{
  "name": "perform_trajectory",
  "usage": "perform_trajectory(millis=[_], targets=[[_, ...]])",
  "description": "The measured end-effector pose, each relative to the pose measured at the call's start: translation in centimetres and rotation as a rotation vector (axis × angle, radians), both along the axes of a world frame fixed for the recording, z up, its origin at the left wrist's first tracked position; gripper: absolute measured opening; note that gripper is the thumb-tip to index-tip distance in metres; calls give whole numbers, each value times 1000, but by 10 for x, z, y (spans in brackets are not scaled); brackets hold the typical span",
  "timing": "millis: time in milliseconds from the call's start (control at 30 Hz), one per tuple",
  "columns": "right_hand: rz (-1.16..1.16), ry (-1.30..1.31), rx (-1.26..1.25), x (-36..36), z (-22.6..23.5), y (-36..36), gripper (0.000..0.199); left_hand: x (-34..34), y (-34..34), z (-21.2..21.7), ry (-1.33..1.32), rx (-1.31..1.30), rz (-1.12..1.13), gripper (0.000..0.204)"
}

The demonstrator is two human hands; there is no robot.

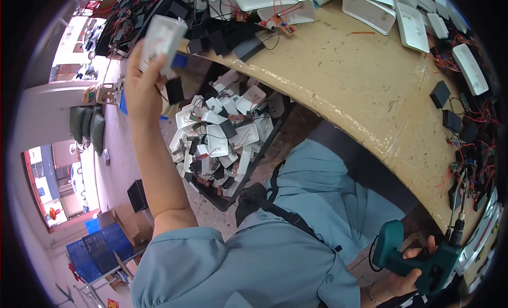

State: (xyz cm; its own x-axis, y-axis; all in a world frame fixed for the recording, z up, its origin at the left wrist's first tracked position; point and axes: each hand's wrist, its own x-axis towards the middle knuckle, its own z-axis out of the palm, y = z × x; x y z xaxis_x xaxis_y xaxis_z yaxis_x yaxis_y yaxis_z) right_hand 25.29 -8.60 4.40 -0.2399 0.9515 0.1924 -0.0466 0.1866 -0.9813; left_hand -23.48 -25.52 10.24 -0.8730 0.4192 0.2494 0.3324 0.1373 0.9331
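Observation:
Raised at the upper left, my left hand (145, 80) grips a white plastic housing (163, 39), its open inner side partly showing. A small black box (174, 90) hangs by a wire close to that wrist. At the lower right my right hand (405, 279) is wrapped round the handle of a dark green cordless drill (436, 268). The drill's long thin bit (464, 197) points away from me, past the table's right edge. Below my left hand stands a black crate (254, 167) heaped with white housings (217, 138), circuit boards and wires.
A tan tabletop (338, 69) curves round in front of me. More white housings (413, 27) lie along its far side. Black boxes (440, 94) and red wires crowd the right edge. A dark pile of boxes and cables (137, 22) sits at the upper left. Green sacks (87, 127) lean by the wall.

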Motion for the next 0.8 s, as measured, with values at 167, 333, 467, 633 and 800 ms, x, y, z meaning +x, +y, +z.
perform_trajectory(millis=[167, 333, 467, 633, 800], targets=[[37, 5, -16, 3, 0, 2, 66, -9, -57, -52, -148, -454, -129, 56], [70, -9, -11, -2, 2, 1, 66, -36, -30, -88, 202, -869, -243, 59], [113, -5, 46, -4, 6, -2, 64, -49, -10, -138, 249, -1371, -386, 68], [47, -17, 74, -20, 15, -5, 71, -43, -22, -162, 289, -1230, -283, 68], [104, -37, 110, -44, 39, -1, 61, -22, -21, -76, -65, -667, -475, 46]])
